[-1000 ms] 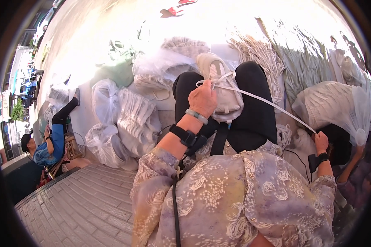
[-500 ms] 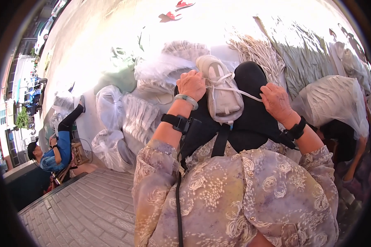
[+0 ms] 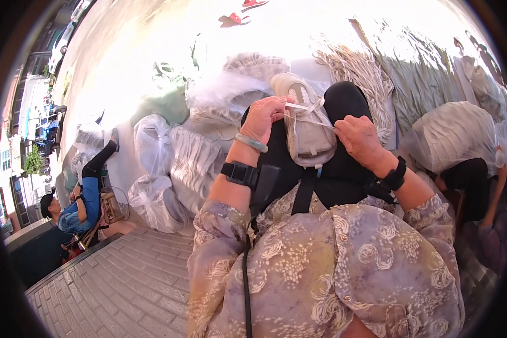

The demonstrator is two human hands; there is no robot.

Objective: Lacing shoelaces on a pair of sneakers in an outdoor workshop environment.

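Note:
A beige-white sneaker (image 3: 311, 138) rests on my lap between my black-clad knees, its heel pointing toward me. White shoelaces (image 3: 305, 110) cross over its upper part. My left hand (image 3: 267, 116) pinches a lace between thumb and fingers at the shoe's left side. On the right, my right hand (image 3: 359, 139) is closed with its fingertips by the other lace, close to the shoe's edge. How that lace sits inside the right fingers is partly hidden.
Clear plastic bags of shoes (image 3: 158, 203) lie to the left. A bundle of cream laces (image 3: 363, 84) and greyish strips (image 3: 417, 84) lie ahead at right. One person (image 3: 81, 208) sits far left; another's arm (image 3: 494, 194) is beside a bagged pile (image 3: 453, 135).
My right hand has come inward toward the shoe, and the lace stretched to it is shorter. My left hand has turned and shifted slightly, its pinch now more visible.

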